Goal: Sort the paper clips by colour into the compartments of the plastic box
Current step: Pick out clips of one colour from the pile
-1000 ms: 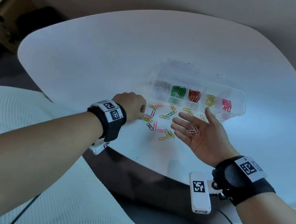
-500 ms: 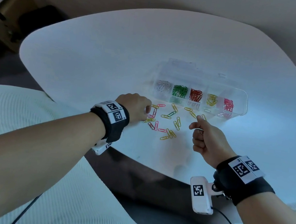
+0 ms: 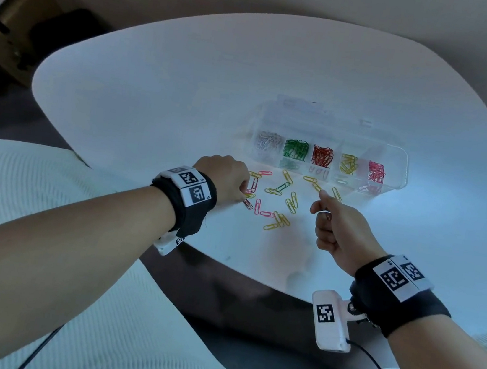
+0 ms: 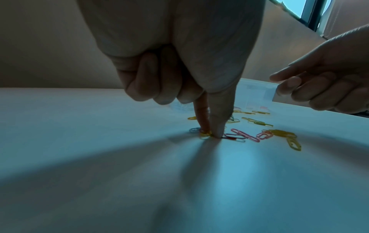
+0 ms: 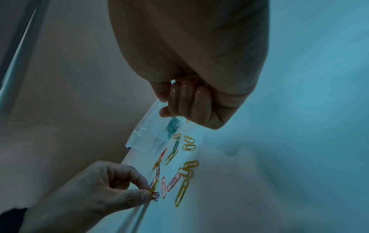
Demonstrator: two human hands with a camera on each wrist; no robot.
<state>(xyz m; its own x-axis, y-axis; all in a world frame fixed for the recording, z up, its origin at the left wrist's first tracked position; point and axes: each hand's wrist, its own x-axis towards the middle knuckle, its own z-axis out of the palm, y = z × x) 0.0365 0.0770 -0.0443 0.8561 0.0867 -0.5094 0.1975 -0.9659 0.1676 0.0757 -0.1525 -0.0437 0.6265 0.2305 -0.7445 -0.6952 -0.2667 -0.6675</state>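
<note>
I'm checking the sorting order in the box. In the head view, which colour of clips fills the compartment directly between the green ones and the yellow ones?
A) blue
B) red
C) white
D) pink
B: in the plastic box the red clips sit between the green clips and the yellow clips.

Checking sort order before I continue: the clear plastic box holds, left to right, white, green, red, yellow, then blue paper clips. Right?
Not quite. In the head view the last compartment of the clear plastic box holds pink paper clips, not blue; the rest is as you say.
</note>
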